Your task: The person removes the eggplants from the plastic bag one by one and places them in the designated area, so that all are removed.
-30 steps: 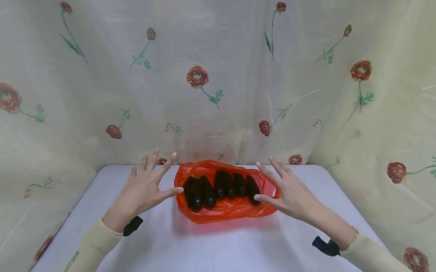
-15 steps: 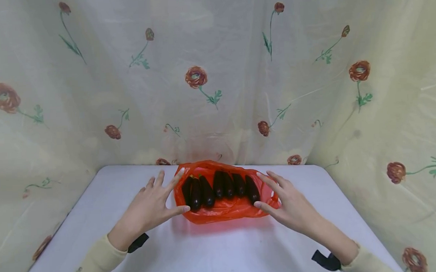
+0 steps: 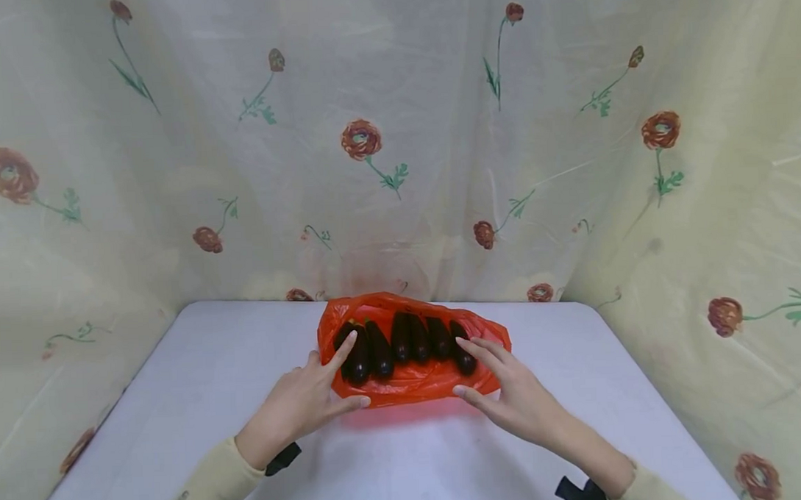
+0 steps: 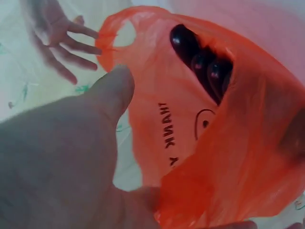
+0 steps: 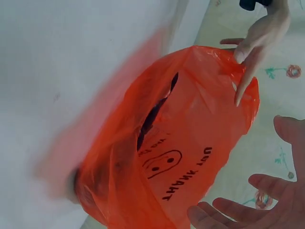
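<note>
A red plastic bag (image 3: 415, 388) lies wide on the table with its mouth spread. Several dark purple eggplants (image 3: 380, 350) rest side by side inside it. Over the bag's left end reaches my left hand (image 3: 298, 402), fingers extended, index fingertip in front of the leftmost eggplants. At the other end my right hand (image 3: 520, 402) has its fingers spread near the rightmost eggplant. Whether either hand touches the bag, I cannot tell. In the right wrist view, the bag (image 5: 186, 124) carries dark "THANK YOU" print and a smiley outline, and mostly hides the eggplants.
A white table (image 3: 395, 463) carries the bag near its back edge. Floral curtains (image 3: 431, 175) hang behind the table and along both sides. Dark straps (image 3: 283, 458) show below the pale sleeves (image 3: 216, 481).
Both hands have moved inward and lower toward the bag's near side, the left one shifting right and the right one slightly left. The bag and eggplants look unmoved.
</note>
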The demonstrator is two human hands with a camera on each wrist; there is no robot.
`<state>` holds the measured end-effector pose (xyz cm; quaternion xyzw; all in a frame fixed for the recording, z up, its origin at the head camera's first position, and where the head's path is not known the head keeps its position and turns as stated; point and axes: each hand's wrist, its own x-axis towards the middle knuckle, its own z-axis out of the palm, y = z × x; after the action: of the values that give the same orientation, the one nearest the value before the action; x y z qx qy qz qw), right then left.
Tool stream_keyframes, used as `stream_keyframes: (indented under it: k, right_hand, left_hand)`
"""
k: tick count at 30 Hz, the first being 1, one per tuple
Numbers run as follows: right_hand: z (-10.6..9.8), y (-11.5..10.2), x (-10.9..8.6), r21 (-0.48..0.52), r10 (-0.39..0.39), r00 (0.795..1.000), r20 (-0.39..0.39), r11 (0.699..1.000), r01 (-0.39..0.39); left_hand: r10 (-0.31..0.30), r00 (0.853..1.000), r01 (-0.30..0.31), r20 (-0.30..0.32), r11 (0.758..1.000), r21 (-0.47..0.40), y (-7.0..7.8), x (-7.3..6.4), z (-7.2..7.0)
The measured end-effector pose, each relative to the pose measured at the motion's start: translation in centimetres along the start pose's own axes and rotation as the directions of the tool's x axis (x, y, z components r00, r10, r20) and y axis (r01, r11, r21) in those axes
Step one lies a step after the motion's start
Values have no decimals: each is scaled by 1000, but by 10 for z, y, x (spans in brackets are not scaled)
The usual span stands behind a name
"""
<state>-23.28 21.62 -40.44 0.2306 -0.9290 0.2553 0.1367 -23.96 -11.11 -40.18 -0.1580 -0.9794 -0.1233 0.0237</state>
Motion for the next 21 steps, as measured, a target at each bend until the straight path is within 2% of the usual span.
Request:
stream_keyframes:
  k: [4,7,10,12,14,17,19,21]
  right_hand:
    - [6,-2,1,44,47,998,31,998,-48]
    - [8,2,2,65,60,998,37,996,-62]
    - [11,9,3,71,65,997,31,995,-67]
    - [12,14,5,80,74,997,34,994,-76]
    - [13,19,5,85,91,995,44,992,-94]
    - [16,27,8,99,99,994,52,990,-104]
    - [18,35,11,110,96,994,54,989,-102]
    - [22,45,16,124,94,994,57,987,-100]
  left_hand:
    - [-54,998,53,-41,998,-26,0,16,10]
    - [-68,988,63,-137,997,-43,-5,34,16]
    - [-87,967,58,-239,990,-126,-13,56,21]
    - [-110,960,55,-258,976,-211,-18,72,24]
    - [-129,970,59,-204,947,-316,-23,85,26]
    - [-123,989,85,-77,919,-385,-29,98,30]
    - [-123,992,111,-1,899,-423,-32,102,33]
    - [-135,990,135,31,893,-429,-34,103,36]
